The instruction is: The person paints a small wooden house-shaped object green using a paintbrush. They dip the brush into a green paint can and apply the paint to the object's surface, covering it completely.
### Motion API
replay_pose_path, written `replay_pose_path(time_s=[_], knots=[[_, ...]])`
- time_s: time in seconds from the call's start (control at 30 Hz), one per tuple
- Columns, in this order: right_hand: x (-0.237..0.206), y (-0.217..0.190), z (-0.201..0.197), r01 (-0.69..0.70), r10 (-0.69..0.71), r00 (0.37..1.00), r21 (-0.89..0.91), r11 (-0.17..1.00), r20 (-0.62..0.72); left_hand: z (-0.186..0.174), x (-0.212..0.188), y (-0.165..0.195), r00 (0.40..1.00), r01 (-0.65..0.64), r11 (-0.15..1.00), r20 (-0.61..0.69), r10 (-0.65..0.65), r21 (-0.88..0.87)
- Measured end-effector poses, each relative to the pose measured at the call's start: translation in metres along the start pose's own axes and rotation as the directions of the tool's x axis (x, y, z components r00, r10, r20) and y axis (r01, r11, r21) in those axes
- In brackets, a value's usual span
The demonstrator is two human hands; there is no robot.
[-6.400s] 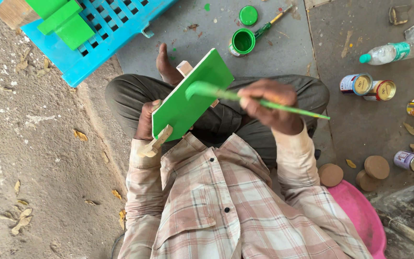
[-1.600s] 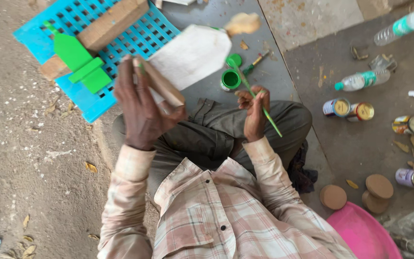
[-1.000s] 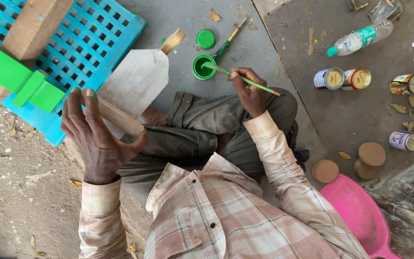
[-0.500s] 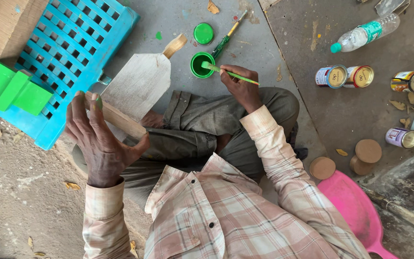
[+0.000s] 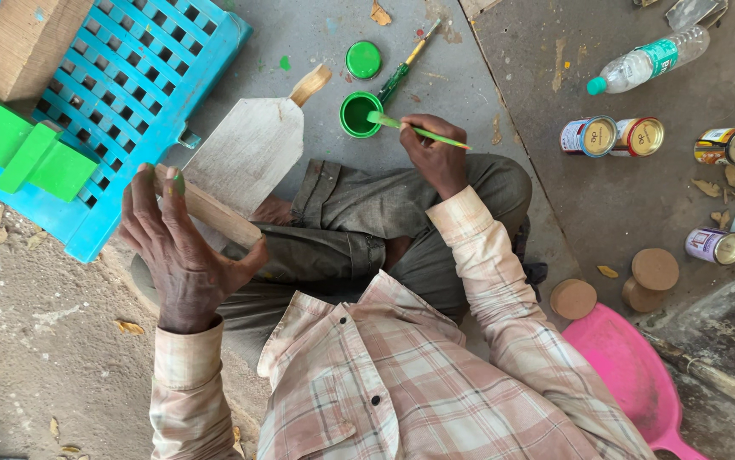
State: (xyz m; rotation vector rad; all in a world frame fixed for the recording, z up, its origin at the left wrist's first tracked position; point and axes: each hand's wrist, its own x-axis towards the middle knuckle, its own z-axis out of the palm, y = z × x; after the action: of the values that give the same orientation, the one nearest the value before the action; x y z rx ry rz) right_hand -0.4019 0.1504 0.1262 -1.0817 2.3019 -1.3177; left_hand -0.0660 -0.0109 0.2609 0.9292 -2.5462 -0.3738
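My left hand (image 5: 182, 255) grips the block end of a bare wooden board (image 5: 246, 152) with a pointed top, held over my left knee, its unpainted side up. My right hand (image 5: 436, 156) holds a thin green-coated brush (image 5: 414, 129) whose tip dips into a small open pot of green paint (image 5: 357, 114) on the grey floor. The pot's green lid (image 5: 363, 60) lies just beyond it, beside a second brush (image 5: 405, 66) with a green handle.
A blue slatted crate (image 5: 120, 94) at upper left carries green-painted wooden pieces (image 5: 27, 145) and a bare wood block (image 5: 22, 43). Several tins (image 5: 614, 136) and a plastic bottle (image 5: 644, 61) lie at right. Round wooden discs (image 5: 640, 281) and a pink plastic tub (image 5: 631, 375) sit at lower right.
The green board was turned over to its bare side and lowered to the left. My right hand swung the brush forward and dipped it into the paint pot.
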Motion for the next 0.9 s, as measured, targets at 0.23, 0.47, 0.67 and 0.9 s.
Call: replay_pose_path(time_s=[0.23,0.47,0.67,0.9], knots=[[-0.008,-0.008,-0.012,0.068,-0.069,0.996,-0.027,0.997,-0.053,-0.002,0.0,0.0,1.0,-0.006,1.0,0.011,0.005,0.014],[-0.013,-0.004,-0.022,-0.057,0.064,0.994,0.079,0.995,-0.083,-0.006,0.001,0.004,1.0,-0.017,1.0,0.0,0.017,-0.005],[-0.018,0.0,-0.04,-0.131,0.2,0.971,0.411,0.902,-0.13,-0.003,0.005,0.005,0.998,-0.067,0.998,-0.01,0.067,-0.002],[-0.071,-0.028,-0.073,-0.046,0.226,0.969,0.83,0.555,-0.098,0.004,0.008,0.022,0.999,-0.042,0.995,-0.035,0.039,-0.086]])
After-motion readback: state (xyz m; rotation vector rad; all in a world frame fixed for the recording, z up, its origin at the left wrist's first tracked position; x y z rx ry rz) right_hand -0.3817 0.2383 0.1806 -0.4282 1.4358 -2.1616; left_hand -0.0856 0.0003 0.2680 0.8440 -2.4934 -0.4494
